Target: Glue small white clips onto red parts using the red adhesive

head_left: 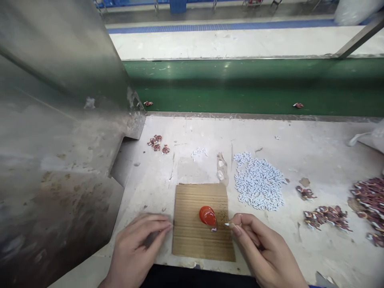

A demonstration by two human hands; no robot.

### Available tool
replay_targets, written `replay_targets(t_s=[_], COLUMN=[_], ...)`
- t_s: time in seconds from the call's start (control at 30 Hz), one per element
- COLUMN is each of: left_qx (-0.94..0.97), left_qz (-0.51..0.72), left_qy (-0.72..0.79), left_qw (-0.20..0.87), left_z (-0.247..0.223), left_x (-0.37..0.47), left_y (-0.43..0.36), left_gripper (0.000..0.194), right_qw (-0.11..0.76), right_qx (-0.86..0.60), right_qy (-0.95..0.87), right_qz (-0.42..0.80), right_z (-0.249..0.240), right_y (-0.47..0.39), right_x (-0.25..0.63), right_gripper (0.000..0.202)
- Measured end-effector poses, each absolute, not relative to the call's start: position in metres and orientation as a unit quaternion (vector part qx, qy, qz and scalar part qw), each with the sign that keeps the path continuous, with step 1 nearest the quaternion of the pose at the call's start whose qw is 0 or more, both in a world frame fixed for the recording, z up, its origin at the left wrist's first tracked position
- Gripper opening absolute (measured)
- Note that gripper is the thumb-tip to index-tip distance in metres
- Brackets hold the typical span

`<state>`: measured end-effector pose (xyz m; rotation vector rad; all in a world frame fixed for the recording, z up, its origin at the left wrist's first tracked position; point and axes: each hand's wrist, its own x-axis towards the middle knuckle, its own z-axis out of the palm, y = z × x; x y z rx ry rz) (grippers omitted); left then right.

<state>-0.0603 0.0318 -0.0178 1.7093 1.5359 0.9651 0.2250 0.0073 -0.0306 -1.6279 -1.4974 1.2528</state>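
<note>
Right fingers (240, 224) pinching a thin pale sliver (228, 225), long axis level, tip aimed left toward the red blob (207, 215) mid-cardboard (192, 240) near the desk's (315, 156) front edge. Right hand (264, 252) angled in from lower right. Left hand (136, 248) flat, fingers together, touching the cardboard's left edge.

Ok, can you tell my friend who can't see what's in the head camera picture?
Two bare hands rest at a cardboard square bearing a red blob: left hand on its edge, right hand pinching a tiny pale piece. A pile of white pieces lies behind.
</note>
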Motion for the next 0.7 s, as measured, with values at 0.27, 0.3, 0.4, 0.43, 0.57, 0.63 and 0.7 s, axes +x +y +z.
replay_targets(t_s=[0.27, 0.3, 0.4, 0.43, 0.57, 0.63, 0.7], left_qx=[0.766, 0.761, 0.764, 0.777, 0.817, 0.814, 0.800], left_qz=[0.249, 0.215, 0.155, 0.157, 0.204, 0.216, 0.225], left_qy=[0.575, 0.598, 0.612, 0.593, 0.520, 0.520, 0.533], left_qw=[0.146, 0.131, 0.133, 0.144, 0.145, 0.144, 0.157], left_z=[-0.034, -0.033, -0.029, -0.028, -0.020, -0.015, -0.011], left_x=[-0.078, -0.080, -0.086, -0.089, -0.096, -0.097, -0.097], left_y=[0.021, 0.019, 0.019, 0.021, 0.032, 0.036, 0.037], left_gripper=[0.045, 0.049, 0.041, 0.035, 0.020, 0.019, 0.018], right_qw=[0.340, 0.351, 0.383, 0.393, 0.414, 0.402, 0.379], right_qx=[-0.628, -0.631, -0.630, -0.620, -0.526, -0.471, -0.432], right_qy=[-0.484, -0.466, -0.392, -0.359, -0.179, -0.112, -0.089], right_qz=[0.506, 0.511, 0.550, 0.576, 0.721, 0.777, 0.814], right_z=[-0.024, -0.021, -0.014, -0.012, -0.001, 0.006, 0.014], right_y=[0.005, 0.005, 0.005, 0.005, 0.004, 0.003, 0.002], right_x=[0.221, 0.220, 0.216, 0.215, 0.212, 0.211, 0.211], right_gripper=[0.030, 0.032, 0.040, 0.043, 0.045, 0.046, 0.049])
